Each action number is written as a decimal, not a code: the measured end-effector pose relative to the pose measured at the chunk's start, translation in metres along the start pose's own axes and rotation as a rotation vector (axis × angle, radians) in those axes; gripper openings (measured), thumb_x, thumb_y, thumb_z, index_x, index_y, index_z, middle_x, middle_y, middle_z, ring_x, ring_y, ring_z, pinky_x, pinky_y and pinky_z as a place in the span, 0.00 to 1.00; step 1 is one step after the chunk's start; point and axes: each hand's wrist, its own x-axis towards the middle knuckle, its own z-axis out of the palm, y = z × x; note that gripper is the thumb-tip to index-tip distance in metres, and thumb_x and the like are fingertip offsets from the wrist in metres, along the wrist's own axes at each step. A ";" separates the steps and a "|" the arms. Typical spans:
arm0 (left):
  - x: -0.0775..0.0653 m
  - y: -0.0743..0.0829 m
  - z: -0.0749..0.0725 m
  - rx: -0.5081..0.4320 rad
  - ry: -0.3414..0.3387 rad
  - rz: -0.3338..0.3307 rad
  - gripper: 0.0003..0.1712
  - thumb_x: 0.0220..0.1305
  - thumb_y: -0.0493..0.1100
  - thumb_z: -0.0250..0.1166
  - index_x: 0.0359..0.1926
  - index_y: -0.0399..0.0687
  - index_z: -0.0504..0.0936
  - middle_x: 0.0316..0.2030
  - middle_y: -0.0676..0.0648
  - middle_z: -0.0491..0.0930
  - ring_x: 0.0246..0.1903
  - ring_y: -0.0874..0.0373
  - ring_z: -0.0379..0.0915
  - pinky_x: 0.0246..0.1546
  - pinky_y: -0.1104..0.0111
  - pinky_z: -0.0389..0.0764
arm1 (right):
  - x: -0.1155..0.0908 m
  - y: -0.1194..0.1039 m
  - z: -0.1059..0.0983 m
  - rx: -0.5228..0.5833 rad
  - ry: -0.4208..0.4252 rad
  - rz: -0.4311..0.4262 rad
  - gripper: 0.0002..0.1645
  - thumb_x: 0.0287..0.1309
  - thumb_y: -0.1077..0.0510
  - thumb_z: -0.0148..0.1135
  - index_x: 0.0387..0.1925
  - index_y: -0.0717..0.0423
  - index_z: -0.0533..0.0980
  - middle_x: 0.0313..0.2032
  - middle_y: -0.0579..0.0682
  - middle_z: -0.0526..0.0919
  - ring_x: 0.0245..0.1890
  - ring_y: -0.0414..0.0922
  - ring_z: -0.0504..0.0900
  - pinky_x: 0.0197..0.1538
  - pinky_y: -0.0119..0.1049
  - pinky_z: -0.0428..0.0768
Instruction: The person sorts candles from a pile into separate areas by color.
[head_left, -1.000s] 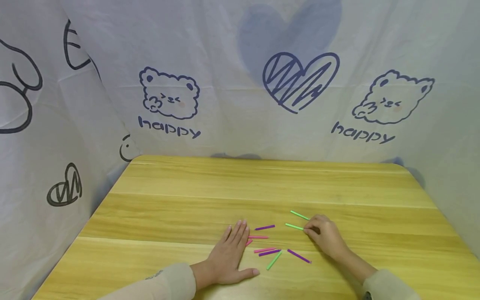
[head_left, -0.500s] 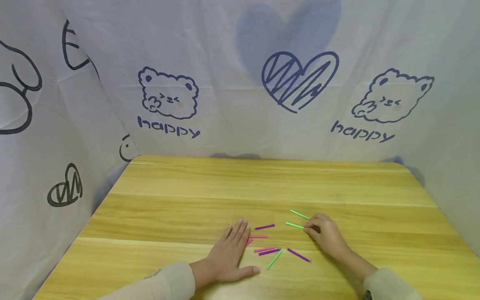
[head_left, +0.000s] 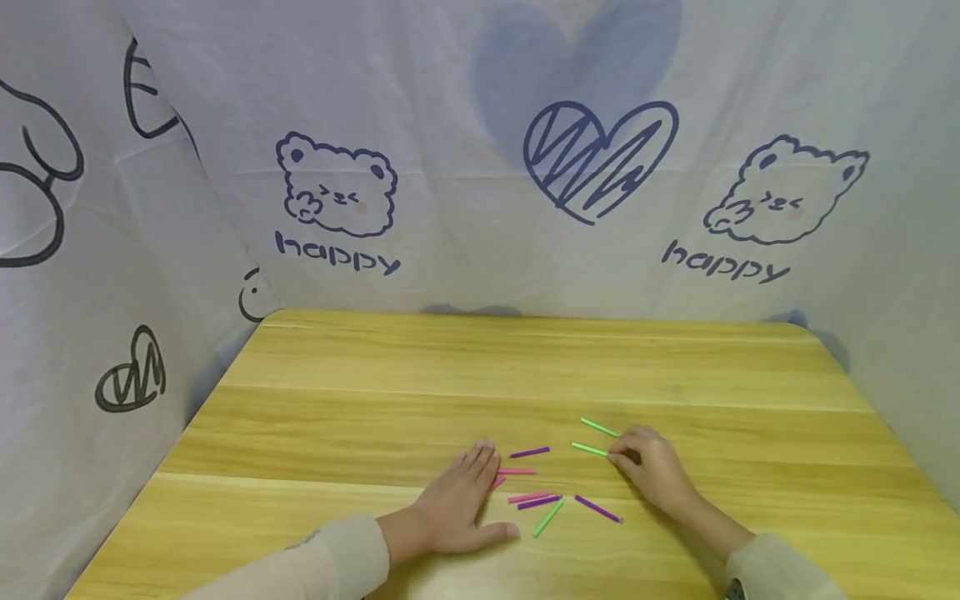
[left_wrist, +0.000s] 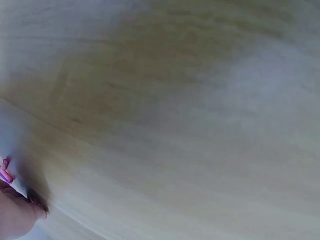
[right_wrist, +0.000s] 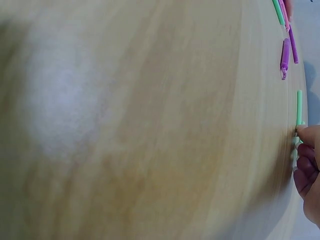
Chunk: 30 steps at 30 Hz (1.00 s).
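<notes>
My right hand (head_left: 654,473) pinches the right end of a thin green stick (head_left: 590,448) between thumb and fingertips. A second green stick (head_left: 598,427) lies just beyond it, its right end reaching the same hand's knuckles. My left hand (head_left: 457,504) rests on the table with fingers extended and thumb spread to the right. Beside its fingertips lie a pink stick (head_left: 517,472) and a short visible piece of another pink stick (head_left: 498,482), partly hidden by the hand. In the right wrist view, the pinched green stick (right_wrist: 299,106) shows above my thumb.
Between the hands lie a purple stick (head_left: 529,452), a pink stick (head_left: 529,497) alongside another purple stick (head_left: 538,502), a slanted green stick (head_left: 548,518) and a purple stick (head_left: 597,508) with a narrow tip. The wooden table (head_left: 337,417) meets a printed cloth (head_left: 465,242) behind.
My left palm and thumb have shifted slightly away from the front edge, while the fingertips stay nearly in place. The right hand keeps its pinch, and the sticks lie as before.
</notes>
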 end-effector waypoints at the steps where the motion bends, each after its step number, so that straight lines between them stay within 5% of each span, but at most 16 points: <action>1: 0.000 0.000 0.000 -0.005 -0.002 -0.002 0.55 0.59 0.75 0.41 0.70 0.35 0.50 0.71 0.37 0.45 0.72 0.46 0.41 0.71 0.59 0.50 | 0.000 0.000 0.000 -0.002 0.001 -0.002 0.05 0.44 0.69 0.68 0.23 0.56 0.81 0.26 0.44 0.79 0.27 0.32 0.69 0.26 0.24 0.73; 16: 0.001 0.000 -0.004 -0.046 0.007 0.008 0.53 0.60 0.72 0.45 0.69 0.34 0.52 0.70 0.35 0.48 0.71 0.44 0.44 0.71 0.58 0.52 | 0.002 0.000 0.002 -0.014 0.045 -0.004 0.08 0.41 0.70 0.69 0.22 0.55 0.81 0.25 0.43 0.80 0.27 0.35 0.71 0.27 0.24 0.74; 30: 0.004 -0.002 -0.003 0.030 -0.003 0.010 0.50 0.61 0.71 0.46 0.68 0.35 0.55 0.70 0.36 0.50 0.71 0.45 0.45 0.71 0.60 0.52 | 0.006 0.000 -0.001 -0.040 0.032 0.018 0.06 0.42 0.69 0.69 0.22 0.56 0.81 0.25 0.45 0.80 0.27 0.36 0.71 0.27 0.24 0.74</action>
